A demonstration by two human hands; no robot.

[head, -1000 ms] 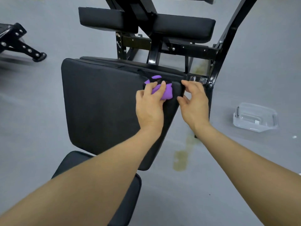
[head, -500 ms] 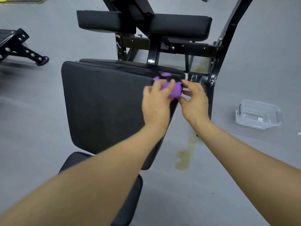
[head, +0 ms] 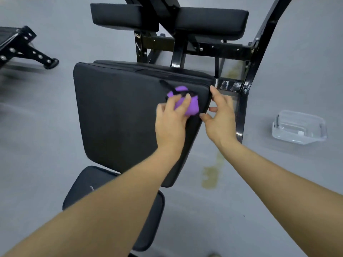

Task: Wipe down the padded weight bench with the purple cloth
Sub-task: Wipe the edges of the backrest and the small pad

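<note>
Left hand [head: 171, 120] grips bunched purple cloth [head: 187, 102].

Only one camera is looking here, and it is sitting up on the person's head. It is pointing forward and down. It is staying close, so both bare arms are reaching in from the bottom edge and looking very big. The black padded bench [head: 118, 112] is filling the middle of the view, with its frame [head: 248, 84] running up to the top edge. The wide lens is also taking in grey floor [head: 37, 145] on both sides, bending it a little at the edges.
</note>
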